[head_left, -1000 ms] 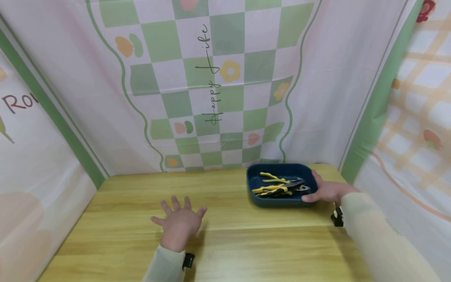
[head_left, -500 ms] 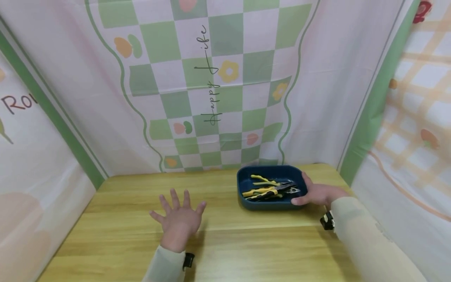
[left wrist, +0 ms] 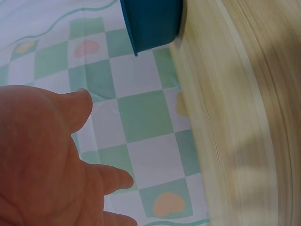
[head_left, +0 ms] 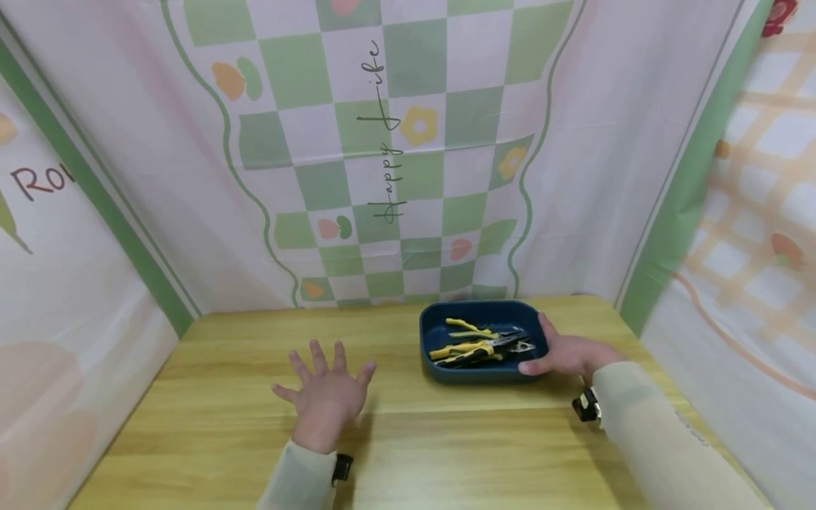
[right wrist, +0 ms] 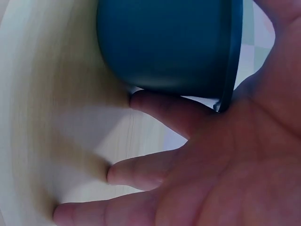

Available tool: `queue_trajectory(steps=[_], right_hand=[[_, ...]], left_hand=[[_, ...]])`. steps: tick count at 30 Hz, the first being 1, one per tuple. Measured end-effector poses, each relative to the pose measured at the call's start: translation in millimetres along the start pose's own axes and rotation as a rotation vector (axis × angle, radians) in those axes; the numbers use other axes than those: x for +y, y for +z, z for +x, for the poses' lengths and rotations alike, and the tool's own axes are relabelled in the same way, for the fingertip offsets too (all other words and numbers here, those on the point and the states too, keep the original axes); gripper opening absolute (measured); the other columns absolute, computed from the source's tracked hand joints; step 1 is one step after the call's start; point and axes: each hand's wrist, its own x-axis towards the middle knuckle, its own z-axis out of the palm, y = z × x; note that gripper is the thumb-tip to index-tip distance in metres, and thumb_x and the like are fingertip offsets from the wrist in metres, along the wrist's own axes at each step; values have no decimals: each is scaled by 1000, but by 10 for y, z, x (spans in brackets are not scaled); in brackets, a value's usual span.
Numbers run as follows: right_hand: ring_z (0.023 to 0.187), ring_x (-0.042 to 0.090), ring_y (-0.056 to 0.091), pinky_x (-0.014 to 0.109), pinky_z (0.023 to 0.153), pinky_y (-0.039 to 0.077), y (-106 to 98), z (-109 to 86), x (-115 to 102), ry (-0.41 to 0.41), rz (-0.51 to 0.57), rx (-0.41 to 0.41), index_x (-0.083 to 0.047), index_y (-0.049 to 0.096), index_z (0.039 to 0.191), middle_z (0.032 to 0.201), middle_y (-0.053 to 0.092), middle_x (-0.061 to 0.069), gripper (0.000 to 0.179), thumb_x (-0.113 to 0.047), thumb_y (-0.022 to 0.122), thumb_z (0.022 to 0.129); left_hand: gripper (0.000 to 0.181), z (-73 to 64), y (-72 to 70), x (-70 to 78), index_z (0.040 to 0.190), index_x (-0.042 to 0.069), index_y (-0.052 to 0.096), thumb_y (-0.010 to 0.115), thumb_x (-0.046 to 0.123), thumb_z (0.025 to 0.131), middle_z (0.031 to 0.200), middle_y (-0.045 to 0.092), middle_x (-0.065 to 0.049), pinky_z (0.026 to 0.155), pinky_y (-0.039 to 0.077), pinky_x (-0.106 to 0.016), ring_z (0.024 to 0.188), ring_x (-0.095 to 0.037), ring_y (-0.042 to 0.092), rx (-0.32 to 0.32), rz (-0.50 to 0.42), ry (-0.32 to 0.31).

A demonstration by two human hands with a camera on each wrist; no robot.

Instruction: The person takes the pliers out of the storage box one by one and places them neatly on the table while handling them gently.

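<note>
A dark blue rectangular basin (head_left: 487, 376) sits on the wooden table towards the back right. Several pliers (head_left: 473, 347) with yellow or yellow-and-black handles lie in a heap inside it. My right hand (head_left: 567, 354) presses against the basin's right end, thumb at the near corner. In the right wrist view its fingers (right wrist: 141, 170) extend fairly straight to the tabletop, and the palm meets the basin's rim. My left hand (head_left: 330, 400) hovers over the table left of the basin, fingers spread and holding nothing. The left wrist view shows one basin corner (left wrist: 153, 26) beyond that hand.
The wooden tabletop (head_left: 446, 453) spreads in front of and left of the basin. A checked green-and-white curtain (head_left: 421, 177) hangs along the back edge, with printed cloth at both sides (head_left: 733, 283). Black wrist cameras (head_left: 587, 404) sit under both sleeves.
The basin with the pliers has slid left along the table, my right hand moving with it. My left hand has stayed nearly in place with its fingers spread.
</note>
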Motion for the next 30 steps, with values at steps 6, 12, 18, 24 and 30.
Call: queue_trajectory(steps=[6, 12, 18, 24, 30], right_hand=[[138, 58, -9, 67, 109, 1, 66, 2, -22, -21, -19, 12, -6, -31, 148, 154, -23, 34, 134, -36, 82, 84], [139, 58, -7, 67, 108, 4, 124, -23, -64, -12, -42, 7, -7, -31, 149, 154, -21, 33, 136, -42, 82, 82], [139, 56, -10, 67, 108, 1, 194, -11, -74, -26, -37, 7, -10, -31, 149, 155, -24, 30, 137, -42, 83, 80], [140, 56, -5, 64, 110, 3, 262, -19, -119, -29, -81, 17, -6, -29, 150, 156, -20, 31, 138, -46, 82, 79], [140, 56, 3, 63, 111, 7, 337, -33, -139, -41, -127, 33, -3, -26, 151, 156, -16, 32, 137, -50, 81, 79]], left_hand=[[93, -6, -10, -4, 160, 19, 18, 10, 80, 90, 161, -9, -22, 88, -13, -83, 139, -55, -20, 3, 12, 0], [88, -27, -42, 4, 160, 18, 20, 17, 77, 94, 162, -7, -22, 88, -12, -83, 139, -55, -19, 7, 6, 9], [90, -38, -46, 5, 160, 18, 19, 16, 78, 93, 162, -8, -21, 88, -12, -83, 139, -54, -20, 3, -10, 12], [93, -39, -38, 3, 160, 18, 19, 14, 80, 91, 161, -8, -22, 87, -12, -83, 138, -55, -19, 0, -32, 11], [92, -39, -27, 5, 160, 18, 19, 14, 79, 92, 161, -8, -22, 87, -13, -83, 138, -55, -19, -5, -32, 10]])
